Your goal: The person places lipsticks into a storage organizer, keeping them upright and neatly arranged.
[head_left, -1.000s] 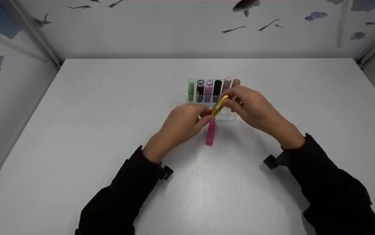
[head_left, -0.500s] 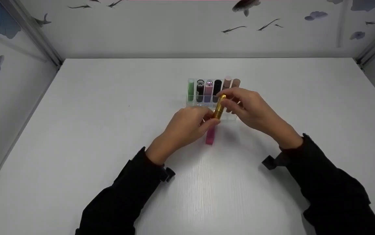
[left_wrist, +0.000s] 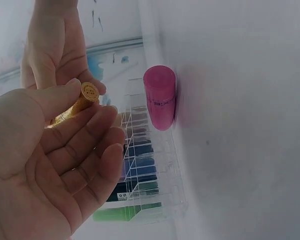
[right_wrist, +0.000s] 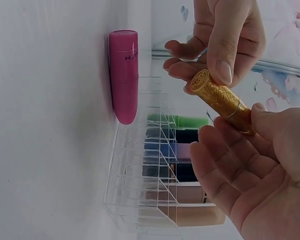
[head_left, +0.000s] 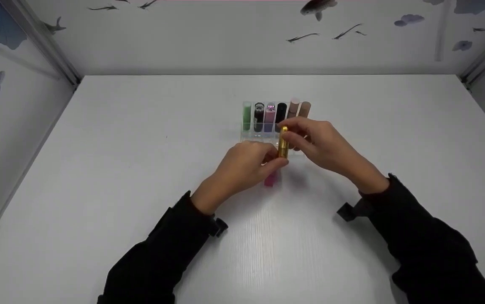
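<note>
Both hands hold a gold glittery lipstick tube (right_wrist: 222, 100) above the front of a clear organizer. My left hand (head_left: 246, 162) pinches its lower end between thumb and fingers. Thumb and fingers of my right hand (head_left: 320, 137) grip the upper end. The tube looks closed, with a seam around its middle in the right wrist view and its round base (left_wrist: 90, 91) facing the left wrist camera. Below the hands a pink lipstick tube (right_wrist: 124, 75) lies on the table, partly hidden by the left hand in the head view.
The clear acrylic organizer (head_left: 246, 137) holds several tubes in its back row: a green one (head_left: 247, 116), a black one (head_left: 259, 118), a pink and purple one (head_left: 270, 116), another black one and brownish ones. A white table (head_left: 141, 147) lies under it, with patterned panels (head_left: 225, 38) around.
The gold tube has turned from a slant to nearly upright in the head view. Both hands have shifted slightly toward the person, the left also a little to the right.
</note>
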{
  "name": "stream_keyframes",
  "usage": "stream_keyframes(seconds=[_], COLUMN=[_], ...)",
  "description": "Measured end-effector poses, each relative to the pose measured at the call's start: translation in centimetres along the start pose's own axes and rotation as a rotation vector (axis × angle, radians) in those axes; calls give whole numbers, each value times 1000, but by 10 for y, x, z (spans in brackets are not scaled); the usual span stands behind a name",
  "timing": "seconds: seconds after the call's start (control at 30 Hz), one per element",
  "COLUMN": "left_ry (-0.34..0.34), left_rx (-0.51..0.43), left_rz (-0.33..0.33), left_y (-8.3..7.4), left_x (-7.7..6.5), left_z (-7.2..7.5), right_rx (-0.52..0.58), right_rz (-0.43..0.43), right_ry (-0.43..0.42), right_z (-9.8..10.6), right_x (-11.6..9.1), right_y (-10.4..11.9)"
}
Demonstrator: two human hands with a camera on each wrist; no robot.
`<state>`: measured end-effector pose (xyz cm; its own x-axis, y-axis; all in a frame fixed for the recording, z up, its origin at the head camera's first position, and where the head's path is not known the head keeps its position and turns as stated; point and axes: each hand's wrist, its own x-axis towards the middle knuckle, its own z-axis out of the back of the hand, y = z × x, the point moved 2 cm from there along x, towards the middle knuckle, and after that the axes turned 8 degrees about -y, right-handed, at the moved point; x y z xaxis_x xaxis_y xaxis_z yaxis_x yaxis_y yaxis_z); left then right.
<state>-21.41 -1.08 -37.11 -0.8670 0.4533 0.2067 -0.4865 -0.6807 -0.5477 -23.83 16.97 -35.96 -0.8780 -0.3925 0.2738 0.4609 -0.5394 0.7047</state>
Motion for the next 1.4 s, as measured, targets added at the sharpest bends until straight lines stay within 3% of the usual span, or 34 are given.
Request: stream_keyframes(seconds=[0.2, 0.37, 0.7, 0.97, 1.17, 1.4], left_ry=[-5, -30, -157, -255, -251, -211], left_rx=[13, 39, 119, 160, 245, 251], left_rz=[-11, 3, 45, 133, 207, 204], left_y=[0, 1, 10, 24, 32, 37], left_x=[-1, -1, -1, -1, -1, -1], left_z=[1, 6, 19, 24, 21, 19], right_rx=[-31, -88, -198, -264, -321, -318], right_rz=[20, 46, 51, 89, 83, 80], right_ry=[-5, -108, -290, -332, -326, -323], right_z=[3, 16, 38, 39, 37, 36], right_x=[1, 1, 2, 3, 5, 5], right_y=[1, 2, 4, -3, -14, -21])
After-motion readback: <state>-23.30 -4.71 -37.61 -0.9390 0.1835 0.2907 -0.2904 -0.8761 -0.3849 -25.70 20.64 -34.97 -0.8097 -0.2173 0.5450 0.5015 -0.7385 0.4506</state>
